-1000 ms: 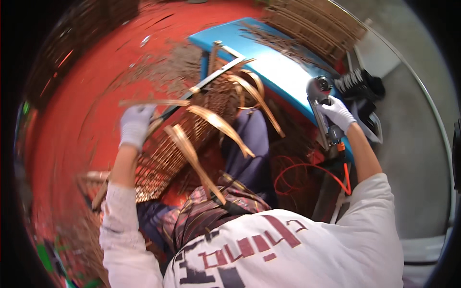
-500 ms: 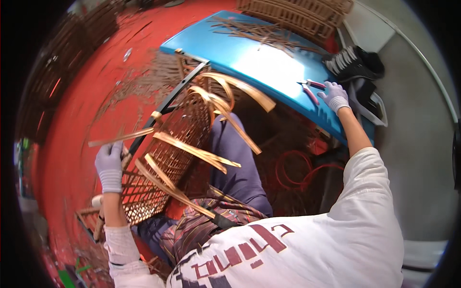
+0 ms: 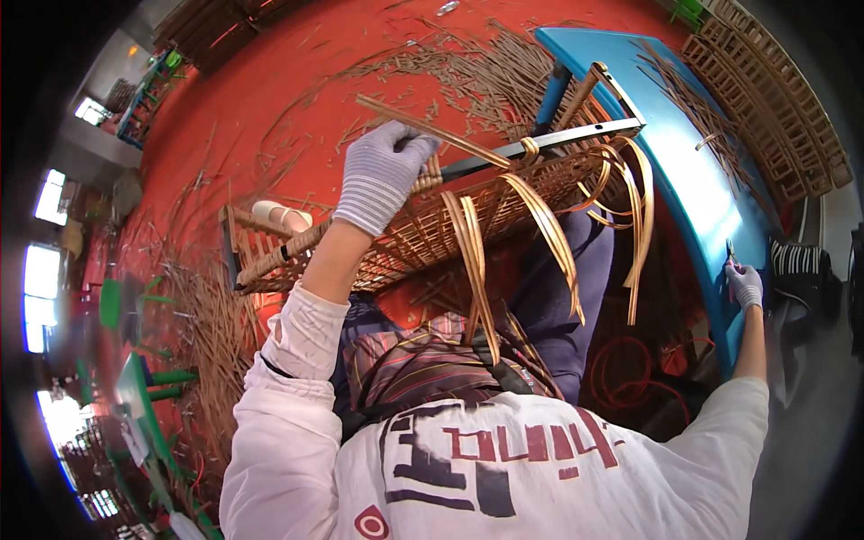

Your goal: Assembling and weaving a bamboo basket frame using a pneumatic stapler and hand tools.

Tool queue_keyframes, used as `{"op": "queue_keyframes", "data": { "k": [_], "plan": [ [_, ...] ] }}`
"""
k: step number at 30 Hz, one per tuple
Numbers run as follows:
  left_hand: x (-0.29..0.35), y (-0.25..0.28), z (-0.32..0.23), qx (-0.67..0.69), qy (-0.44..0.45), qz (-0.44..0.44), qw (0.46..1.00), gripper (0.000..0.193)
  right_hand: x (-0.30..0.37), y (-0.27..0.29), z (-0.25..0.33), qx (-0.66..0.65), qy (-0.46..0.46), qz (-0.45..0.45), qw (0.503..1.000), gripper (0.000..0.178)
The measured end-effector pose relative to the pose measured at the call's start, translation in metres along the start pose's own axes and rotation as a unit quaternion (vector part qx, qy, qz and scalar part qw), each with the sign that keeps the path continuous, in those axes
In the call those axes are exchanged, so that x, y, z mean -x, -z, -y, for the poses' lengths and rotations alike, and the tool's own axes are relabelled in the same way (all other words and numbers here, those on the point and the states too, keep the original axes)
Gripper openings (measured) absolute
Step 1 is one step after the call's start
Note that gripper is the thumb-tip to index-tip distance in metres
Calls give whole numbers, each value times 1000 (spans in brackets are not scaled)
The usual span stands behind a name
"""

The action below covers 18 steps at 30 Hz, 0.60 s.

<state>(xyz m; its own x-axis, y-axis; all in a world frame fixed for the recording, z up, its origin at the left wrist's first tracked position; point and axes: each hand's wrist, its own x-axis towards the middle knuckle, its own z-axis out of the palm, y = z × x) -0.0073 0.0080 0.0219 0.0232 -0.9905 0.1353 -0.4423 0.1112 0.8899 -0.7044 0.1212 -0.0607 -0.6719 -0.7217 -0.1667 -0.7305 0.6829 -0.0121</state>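
Across my lap leans a woven rattan panel (image 3: 405, 238) on a metal and cane frame, slanting up to the right. Several loose pale cane strips (image 3: 551, 229) hang from it in bent bundles. My left hand (image 3: 382, 175), in a striped grey glove, is curled at the panel's upper rail; its fingertips are partly hidden. A flat cane strip (image 3: 463, 142) sticks out past these fingers. Far right, my gloved right hand (image 3: 745, 284) is closed round small hand cutters (image 3: 731, 258) at the edge of the blue table (image 3: 670, 135).
Brown cane pieces (image 3: 715, 130) lie on the table, with a black shoe (image 3: 799, 274) beside it. Slatted rattan racks (image 3: 765, 108) stand behind. Cane scraps (image 3: 477, 76) litter the red floor. A green stool (image 3: 144, 414) stands at left; a red cord (image 3: 621, 373) coils below the table.
My view has turned, shifting the panel and table rightward in the picture. My right hand, earlier reaching beside the cutters on the table, now has hold of them. My left hand stays at the rail.
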Motion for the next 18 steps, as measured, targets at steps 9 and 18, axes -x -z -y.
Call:
{"op": "queue_keyframes", "data": {
  "k": [9,18],
  "plan": [
    [6,7,4,-20,-43,21,999,20,250,106,266,-252,586,-86,765,46],
    [15,6,-12,128,-80,32,988,8,264,73,389,-104,705,-155,684,48]
  ]
}}
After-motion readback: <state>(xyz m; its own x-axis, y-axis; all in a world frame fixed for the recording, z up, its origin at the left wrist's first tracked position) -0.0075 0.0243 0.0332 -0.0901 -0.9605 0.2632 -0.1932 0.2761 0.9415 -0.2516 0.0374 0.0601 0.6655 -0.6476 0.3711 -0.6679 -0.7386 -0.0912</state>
